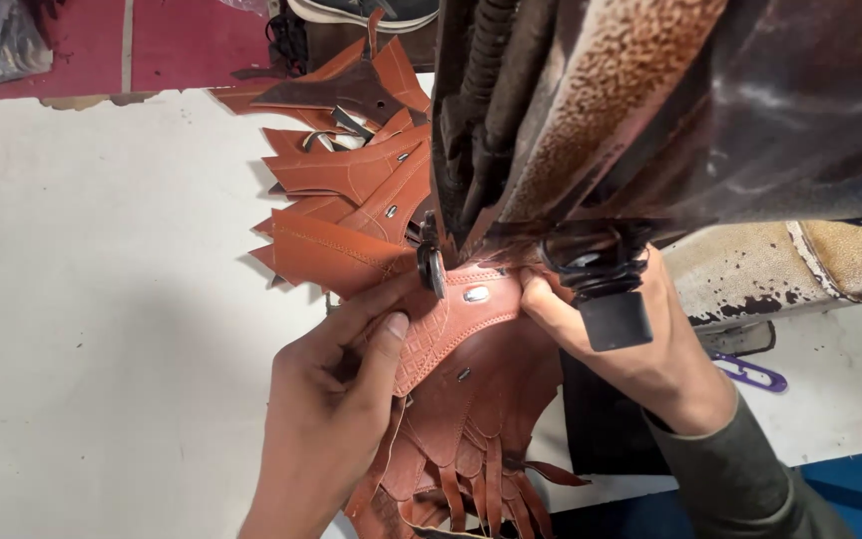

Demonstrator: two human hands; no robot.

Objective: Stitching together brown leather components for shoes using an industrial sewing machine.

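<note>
A big dark machine (650,110), rusty and worn, hangs over the far right of the scene and blocks much of the view; its black knob (611,317) juts down in front of the right hand (631,339), hiding part of it. On the white table (102,299) a fan of cut brown leather pieces (341,200) lies on the far side, some with small metal fittings. Another bunch of leather strips (471,469) trails toward the near edge, under the hands. To the right, past the machine's base, lies a purple clip (750,374) – only partly seen. A dark mat (601,429) sits under the right wrist. No box or tray shows here.

The textured leather piece (451,329) with a small metal rivet is in the middle, just beneath the machine's head. The left hand (341,399) grips its left edge, thumb pressed on top and fingers curled beneath. The right hand pinches the right edge of the same piece with closed fingertips – how tightly, I cannot tell, as the knob covers them.
</note>
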